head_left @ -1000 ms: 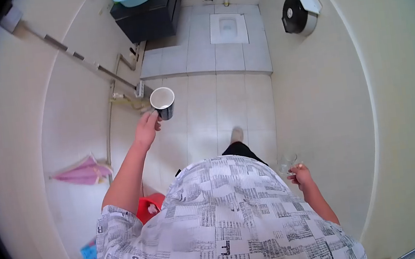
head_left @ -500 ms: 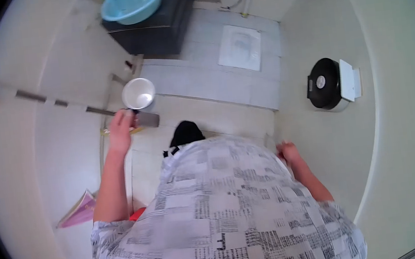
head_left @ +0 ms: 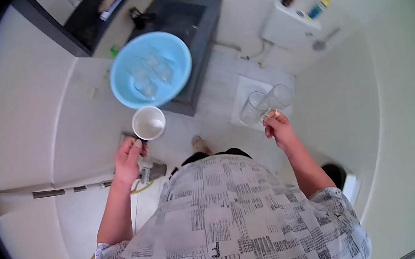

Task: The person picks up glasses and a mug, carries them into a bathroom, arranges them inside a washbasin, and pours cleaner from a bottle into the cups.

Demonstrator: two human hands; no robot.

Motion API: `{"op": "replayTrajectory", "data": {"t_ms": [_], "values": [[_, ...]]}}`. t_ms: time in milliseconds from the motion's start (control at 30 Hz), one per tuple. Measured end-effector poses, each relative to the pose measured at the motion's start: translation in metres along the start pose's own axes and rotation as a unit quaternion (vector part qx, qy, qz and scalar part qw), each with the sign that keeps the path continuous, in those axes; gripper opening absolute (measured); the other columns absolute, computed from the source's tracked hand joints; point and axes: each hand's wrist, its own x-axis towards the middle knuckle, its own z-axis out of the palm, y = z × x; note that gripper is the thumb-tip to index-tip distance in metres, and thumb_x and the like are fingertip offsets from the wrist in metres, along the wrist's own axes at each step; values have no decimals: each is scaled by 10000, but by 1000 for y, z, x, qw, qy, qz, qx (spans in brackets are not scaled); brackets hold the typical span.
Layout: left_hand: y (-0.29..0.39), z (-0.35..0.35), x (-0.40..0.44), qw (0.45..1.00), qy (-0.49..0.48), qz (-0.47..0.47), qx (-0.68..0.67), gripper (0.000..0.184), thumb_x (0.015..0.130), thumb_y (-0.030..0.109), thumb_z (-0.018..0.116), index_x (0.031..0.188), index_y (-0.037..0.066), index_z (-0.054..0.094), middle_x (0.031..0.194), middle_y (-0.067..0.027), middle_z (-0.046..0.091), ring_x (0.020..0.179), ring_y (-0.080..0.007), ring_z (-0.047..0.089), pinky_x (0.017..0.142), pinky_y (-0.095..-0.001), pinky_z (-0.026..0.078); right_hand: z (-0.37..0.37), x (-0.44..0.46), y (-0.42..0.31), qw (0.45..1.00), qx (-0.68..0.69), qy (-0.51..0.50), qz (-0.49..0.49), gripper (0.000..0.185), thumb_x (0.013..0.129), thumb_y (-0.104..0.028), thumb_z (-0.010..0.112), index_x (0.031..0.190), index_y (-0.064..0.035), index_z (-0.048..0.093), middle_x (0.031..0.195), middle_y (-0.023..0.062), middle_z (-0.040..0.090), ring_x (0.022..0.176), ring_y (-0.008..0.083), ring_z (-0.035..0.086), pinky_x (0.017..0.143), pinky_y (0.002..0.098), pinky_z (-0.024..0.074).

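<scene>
Left hand grips a mug by its handle, right hand holds two glasses, fingers closed, basin on counter.

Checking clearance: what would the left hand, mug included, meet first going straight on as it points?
Probably the near side of the blue basin, with the mug leading the left hand. Depth is unclear from this view; it might pass above the rim.

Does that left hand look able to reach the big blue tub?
Probably yes: the left hand looks near the blue tub, and only the mug it's holding shows between them. That hand is busy, though, so grabbing might be tricky.
</scene>
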Motion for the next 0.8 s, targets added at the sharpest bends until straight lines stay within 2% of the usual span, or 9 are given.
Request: {"op": "replayTrajectory", "data": {"t_ms": [67,233,433,600,700,800], "values": [[24,-2,13,1000,7,0,-28,236,1111,213,565,979,30,638,932,-34,669,842,-120,601,805,-308,500,27,39,-39,1000,-18,-23,-10,140,963,-125,728,897,-112,605,793,21,644,594,138,632,491,298,452],[49,-8,49,998,61,5,-33,227,1105,185,541,968,24,625,935,-43,659,844,-127,603,809,-304,500,115,178,-137,994,-50,-75,-64,190,970,-152,731,868,-108,577,767,21,608,595,141,624,497,308,445],[46,0,84,982,177,-12,-67,222,1103,174,530,969,21,620,956,-61,654,851,-135,598,797,-313,502,236,360,-201,980,-155,-118,-37,228,990,-229,740,878,-108,581,785,17,617,599,137,612,508,300,452],[53,42,103,929,349,-65,-104,256,1104,223,531,960,31,619,932,-65,657,839,-146,597,796,-326,512,334,485,-206,955,-212,-205,29,208,991,-256,739,962,-116,588,778,12,607,582,140,609,475,299,449],[54,68,101,905,398,-66,-133,258,1105,232,525,972,36,629,921,-58,659,837,-147,603,792,-324,519,383,505,-202,945,-239,-210,79,195,1002,-269,734,942,-160,583,791,-18,607,617,127,609,515,296,452],[65,88,111,893,425,-69,-130,281,1113,266,525,1025,29,647,925,-52,662,840,-139,608,790,-316,526,422,525,-192,940,-249,-202,113,195,1006,-262,724,959,-145,575,798,11,600,613,169,619,508,326,458]]}}
